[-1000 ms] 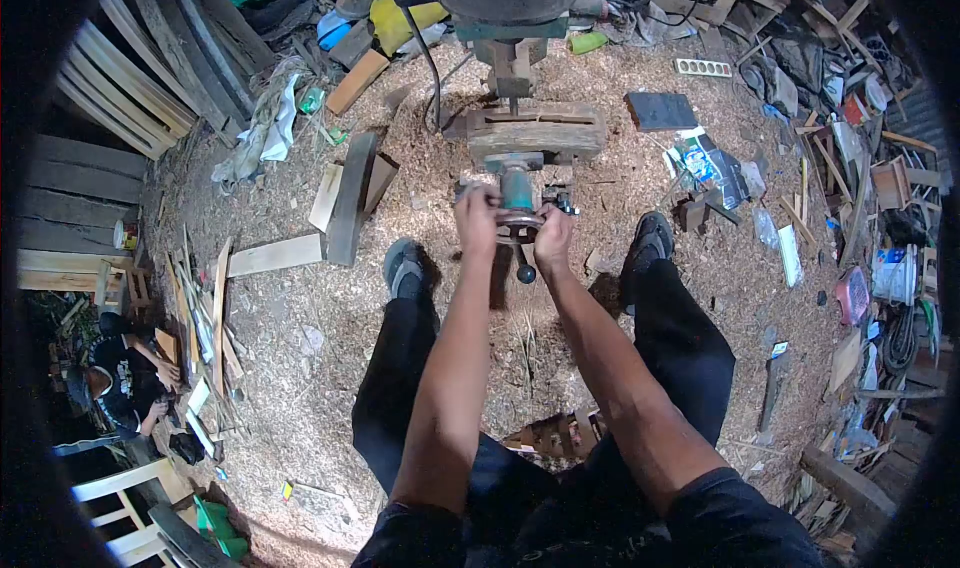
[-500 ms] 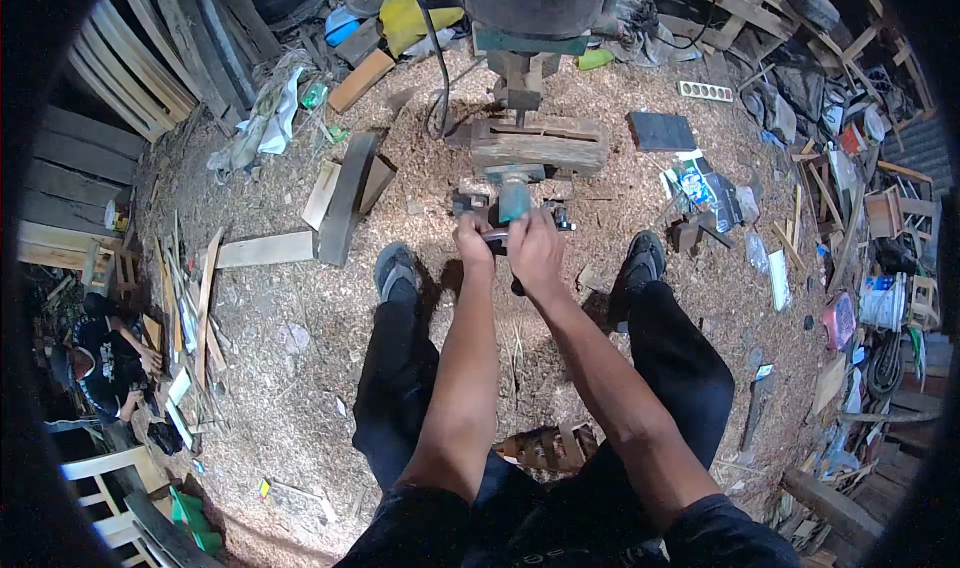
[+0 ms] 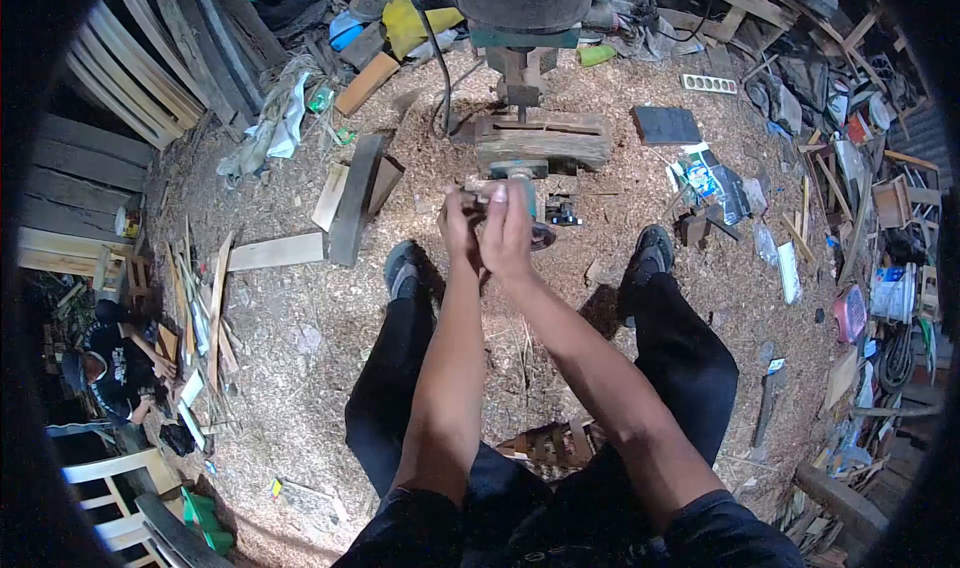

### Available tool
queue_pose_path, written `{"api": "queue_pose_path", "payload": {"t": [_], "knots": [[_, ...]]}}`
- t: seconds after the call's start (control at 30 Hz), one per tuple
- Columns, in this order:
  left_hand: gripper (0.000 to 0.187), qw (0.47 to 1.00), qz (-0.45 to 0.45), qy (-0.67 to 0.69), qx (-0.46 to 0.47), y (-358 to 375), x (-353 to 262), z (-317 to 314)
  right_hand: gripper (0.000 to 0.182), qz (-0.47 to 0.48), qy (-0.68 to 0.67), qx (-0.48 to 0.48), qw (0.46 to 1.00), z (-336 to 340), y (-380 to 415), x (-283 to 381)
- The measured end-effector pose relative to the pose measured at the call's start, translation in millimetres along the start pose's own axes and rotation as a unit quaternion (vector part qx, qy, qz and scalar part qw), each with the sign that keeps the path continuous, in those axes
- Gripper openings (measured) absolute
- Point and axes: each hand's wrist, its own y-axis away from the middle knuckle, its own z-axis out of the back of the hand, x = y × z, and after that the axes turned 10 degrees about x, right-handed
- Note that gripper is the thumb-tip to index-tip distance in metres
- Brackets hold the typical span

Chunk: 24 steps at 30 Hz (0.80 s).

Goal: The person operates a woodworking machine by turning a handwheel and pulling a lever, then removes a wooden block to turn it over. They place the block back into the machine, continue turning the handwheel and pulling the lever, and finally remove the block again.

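My left hand (image 3: 459,230) is closed at the left side of a dark handwheel (image 3: 542,236) below the drilling machine's vise. My right hand (image 3: 507,230) presses close beside it, fingers bent over the wheel's near side; its exact grip is partly hidden. Just beyond my hands is the green vise body (image 3: 520,196). A rough wooden block (image 3: 545,144) with a long slot in its top sits clamped there. Above the block, the drill bit (image 3: 521,115) points down from the chuck (image 3: 520,90), its tip close to the slot.
Wood shavings cover the ground. Offcut boards (image 3: 355,203) lie to the left, a dark slab (image 3: 666,126) to the right. A power cable (image 3: 440,68) hangs left of the machine. Another person (image 3: 118,363) sits at far left. Scrap wood and plastic line the right side.
Both hands have moved slightly up and left around the handwheel, and the wheel's right part now shows. The view has shifted a little; the block stays under the bit.
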Motion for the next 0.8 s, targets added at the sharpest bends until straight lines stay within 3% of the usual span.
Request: {"api": "queue_pose_path", "payload": {"t": [0.03,0.1,0.17,0.23,0.33,0.4,0.5,0.57,0.6,0.63,0.7,0.73,0.77,0.8], "knots": [[0.043,0.997,-0.036,-0.057,0.038,-8.1,-4.6,-3.2,0.038,0.045,0.060,-0.013,0.997,8.8,-0.9,0.9],[0.037,0.985,-0.094,-0.122,0.074,-2.6,-2.3,-27.1,0.035,0.026,0.137,-0.114,0.984,19.8,2.2,-8.0],[0.023,0.875,-0.213,-0.431,0.062,9.0,7.1,-36.6,0.034,-0.044,0.175,-0.173,0.968,29.4,13.2,-36.4],[0.023,0.911,-0.221,-0.343,0.055,4.9,14.8,-27.4,0.036,-0.167,0.176,-0.192,0.951,35.9,26.3,-63.3],[0.028,0.920,-0.204,-0.336,0.002,-4.5,41.4,8.0,0.039,-0.167,0.063,-0.121,0.977,31.3,29.0,-58.4],[0.033,0.877,-0.096,-0.463,-0.083,-6.2,71.2,35.7,0.042,-0.082,0.179,-0.095,0.976,24.3,19.3,-42.2],[0.048,0.745,0.098,-0.657,-0.064,11.6,66.2,37.5,0.055,0.030,0.230,0.009,0.973,8.0,0.1,-4.2],[0.046,0.808,0.108,-0.573,-0.087,-11.5,89.7,52.7,0.059,-0.045,-0.042,0.053,0.997,-17.1,-9.8,19.6],[0.045,0.834,0.112,-0.531,-0.100,-17.8,85.5,52.5,0.057,-0.039,-0.051,0.052,0.997,-13.5,-11.1,27.1],[0.045,0.896,0.040,-0.434,-0.083,-23.9,81.3,51.0,0.056,-0.031,-0.062,0.051,0.996,-10.8,-14.1,33.3],[0.045,0.969,-0.104,-0.222,-0.042,-32.5,63.4,44.3,0.054,-0.032,0.031,0.012,0.999,8.8,-17.9,27.9],[0.045,0.957,-0.039,-0.281,-0.060,-22.1,18.2,17.7,0.054,-0.034,0.078,-0.011,0.996,22.4,-17.5,17.6],[0.044,0.945,-0.087,-0.302,-0.096,-13.4,2.7,-8.3,0.047,-0.068,0.117,-0.061,0.989,33.6,-14.4,-2.4],[0.044,0.958,-0.056,-0.275,-0.059,-10.6,-1.7,-20.3,0.041,-0.102,0.155,-0.112,0.976,43.5,-10.9,-25.2]]}}
